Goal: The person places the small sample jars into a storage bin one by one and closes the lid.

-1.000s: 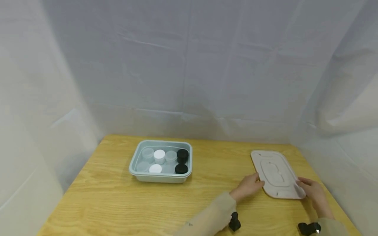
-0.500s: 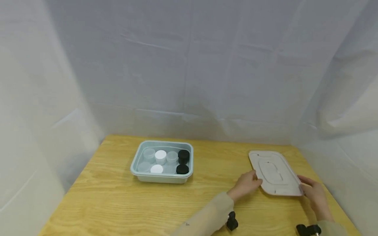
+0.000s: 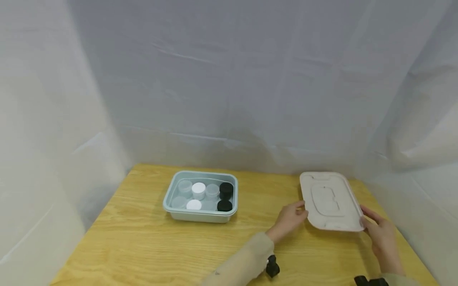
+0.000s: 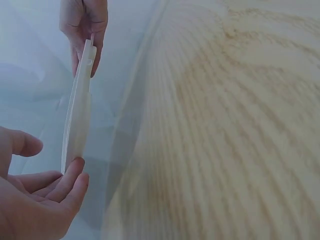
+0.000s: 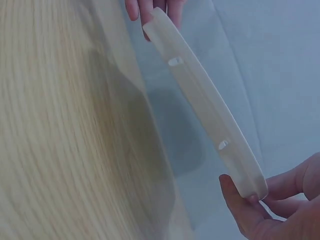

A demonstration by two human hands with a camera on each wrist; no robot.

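A pale oblong lid (image 3: 329,200) is held tilted above the right side of the wooden table (image 3: 161,246), its far edge raised. My left hand (image 3: 299,209) grips its left edge, fingers under it and thumb above. My right hand (image 3: 367,221) pinches its near right corner. In the left wrist view the lid (image 4: 77,110) is edge-on, with my left hand (image 4: 50,185) at its near end and my right hand (image 4: 85,30) pinching the far end. The right wrist view shows the lid (image 5: 205,100) running from my right hand (image 5: 255,210) to the left fingers (image 5: 150,7).
A grey rectangular tub (image 3: 200,215) stands left of centre on the table, with several small jars inside: two with white caps (image 3: 198,188), two with black caps (image 3: 226,188), the others clear. White sheeting (image 3: 229,99) closes in the back and both sides.
The lid has come up off the table: it lay flat a second ago and is now lifted and tilted, carried slightly left and away by both hands.
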